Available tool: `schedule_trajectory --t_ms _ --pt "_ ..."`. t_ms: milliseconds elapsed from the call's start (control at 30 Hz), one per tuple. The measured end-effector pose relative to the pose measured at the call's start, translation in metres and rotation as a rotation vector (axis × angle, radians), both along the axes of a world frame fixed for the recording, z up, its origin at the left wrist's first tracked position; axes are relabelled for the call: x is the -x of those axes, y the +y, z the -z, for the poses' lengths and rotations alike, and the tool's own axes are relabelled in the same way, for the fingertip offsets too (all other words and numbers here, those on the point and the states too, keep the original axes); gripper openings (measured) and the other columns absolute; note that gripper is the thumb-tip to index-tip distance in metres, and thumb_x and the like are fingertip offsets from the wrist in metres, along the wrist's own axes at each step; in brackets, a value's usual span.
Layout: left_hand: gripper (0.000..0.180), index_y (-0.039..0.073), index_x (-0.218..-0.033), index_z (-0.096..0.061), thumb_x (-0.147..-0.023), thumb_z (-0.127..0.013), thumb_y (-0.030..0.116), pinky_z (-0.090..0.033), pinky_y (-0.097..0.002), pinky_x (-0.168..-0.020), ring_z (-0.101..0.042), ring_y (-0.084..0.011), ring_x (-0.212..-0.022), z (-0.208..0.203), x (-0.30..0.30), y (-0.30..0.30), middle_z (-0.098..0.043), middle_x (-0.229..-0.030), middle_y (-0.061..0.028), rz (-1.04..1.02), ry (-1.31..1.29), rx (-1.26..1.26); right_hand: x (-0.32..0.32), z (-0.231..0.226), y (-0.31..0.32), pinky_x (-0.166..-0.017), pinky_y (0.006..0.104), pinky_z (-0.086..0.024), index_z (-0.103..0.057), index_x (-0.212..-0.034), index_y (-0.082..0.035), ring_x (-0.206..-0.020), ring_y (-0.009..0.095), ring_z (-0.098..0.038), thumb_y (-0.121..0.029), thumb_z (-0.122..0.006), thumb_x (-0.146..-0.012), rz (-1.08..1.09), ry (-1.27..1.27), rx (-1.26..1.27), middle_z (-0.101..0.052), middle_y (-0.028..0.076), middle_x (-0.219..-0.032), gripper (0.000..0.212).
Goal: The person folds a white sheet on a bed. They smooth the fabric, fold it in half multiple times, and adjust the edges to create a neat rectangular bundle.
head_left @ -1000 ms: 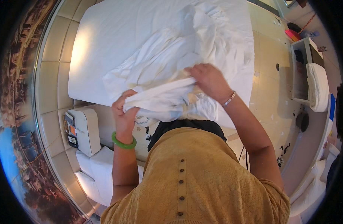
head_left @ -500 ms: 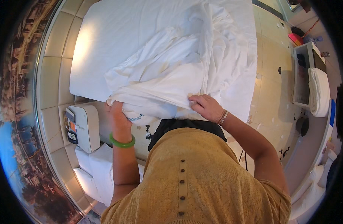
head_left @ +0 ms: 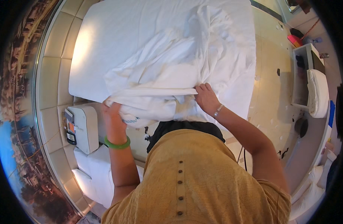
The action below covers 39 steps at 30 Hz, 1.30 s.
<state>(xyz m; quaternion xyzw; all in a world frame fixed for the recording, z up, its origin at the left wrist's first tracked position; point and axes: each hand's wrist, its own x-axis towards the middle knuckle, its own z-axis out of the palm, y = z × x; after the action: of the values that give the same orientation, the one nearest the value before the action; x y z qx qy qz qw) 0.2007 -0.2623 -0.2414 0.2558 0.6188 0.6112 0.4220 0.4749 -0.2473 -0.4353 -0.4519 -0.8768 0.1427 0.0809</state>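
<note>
A rumpled white duvet cover (head_left: 156,71) lies in folds over the near half of the bed (head_left: 122,26). My left hand (head_left: 113,114), below a green bangle, grips its left near corner, with some fingers hidden by the cloth. My right hand (head_left: 207,98) is closed on the cloth's edge to the right, and a band of fabric runs taut between the two hands. Part of the cover hangs over the bed's near side against my body, with a small blue print showing beside my left wrist.
A white bedside unit (head_left: 87,127) stands left of me by the padded headboard wall (head_left: 50,89). White bedding (head_left: 96,171) lies at lower left. To the right, a folded white towel or quilt (head_left: 317,93) rests by a shelf unit (head_left: 300,74). Dark bits dot the pale floor (head_left: 270,97).
My right hand has moved a little away from my body, lifting the cloth's edge into a straighter band. My left hand stays at the corner, shifted slightly left.
</note>
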Motion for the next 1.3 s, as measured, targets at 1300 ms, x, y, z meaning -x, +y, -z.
schedule_trajectory --t_ms 1300 --pt "0.029 -0.002 -0.111 -0.058 -0.091 -0.049 0.017 -0.052 -0.0369 -0.086 -0.062 -0.0261 -0.098 -0.083 0.027 0.018 -0.063 -0.106 -0.0143 0.081 -0.154 -0.349 0.049 -0.055 -0.013 -0.078 0.0405 -0.050 -0.065 -0.080 0.002 -0.093 0.032 -0.057 -0.023 -0.063 -0.080 -0.092 0.196 0.324 -0.054 0.018 -0.102 0.024"
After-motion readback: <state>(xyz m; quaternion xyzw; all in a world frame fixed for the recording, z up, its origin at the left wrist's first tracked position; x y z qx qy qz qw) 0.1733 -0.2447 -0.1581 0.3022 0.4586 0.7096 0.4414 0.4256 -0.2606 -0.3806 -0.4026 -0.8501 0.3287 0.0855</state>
